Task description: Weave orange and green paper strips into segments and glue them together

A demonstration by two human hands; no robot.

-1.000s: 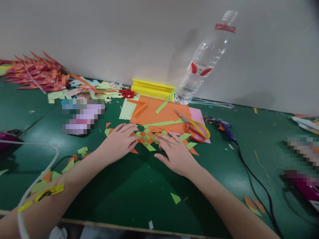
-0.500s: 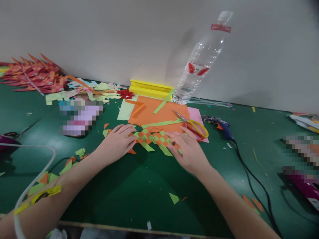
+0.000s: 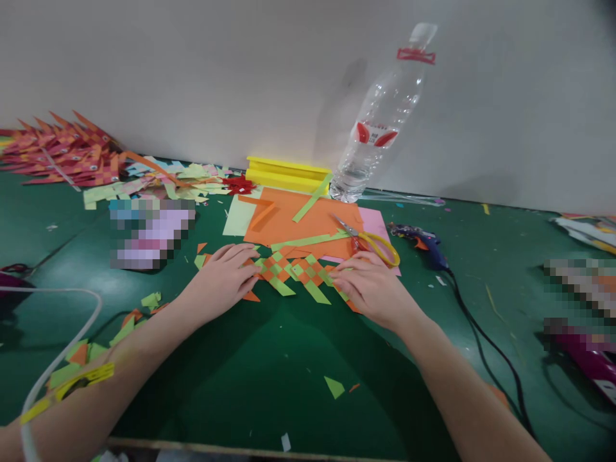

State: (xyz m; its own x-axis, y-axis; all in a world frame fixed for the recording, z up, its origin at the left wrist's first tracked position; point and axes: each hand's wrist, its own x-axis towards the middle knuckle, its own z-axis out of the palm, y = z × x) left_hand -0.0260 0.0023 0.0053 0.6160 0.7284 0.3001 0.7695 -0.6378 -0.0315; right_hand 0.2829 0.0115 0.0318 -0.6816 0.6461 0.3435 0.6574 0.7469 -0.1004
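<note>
Several woven orange and green paper pieces (image 3: pixel 310 271) lie in a row on the green table (image 3: pixel 269 366). My left hand (image 3: pixel 225 280) rests over the left end of the row, its thumb and fingers around a piece that it partly covers. At the right end, my right hand (image 3: pixel 373 287) has its fingertips on another piece, mostly hidden under the fingers. Just behind that hand are yellow-handled scissors (image 3: pixel 373 242), lying open-bladed on orange paper sheets (image 3: pixel 289 221). Green strips (image 3: pixel 310 241) lie across the sheets.
A plastic bottle (image 3: pixel 378 128) leans on the wall beside a yellow folded strip (image 3: pixel 289 174). A blue glue gun (image 3: pixel 428 247) with a black cord lies right. Paper scraps (image 3: pixel 163 183) and red woven pieces (image 3: pixel 72 154) lie back left.
My right hand has shifted slightly right and turned flatter over the right end of the row, showing more of the paper there. My left hand stays at the left end.
</note>
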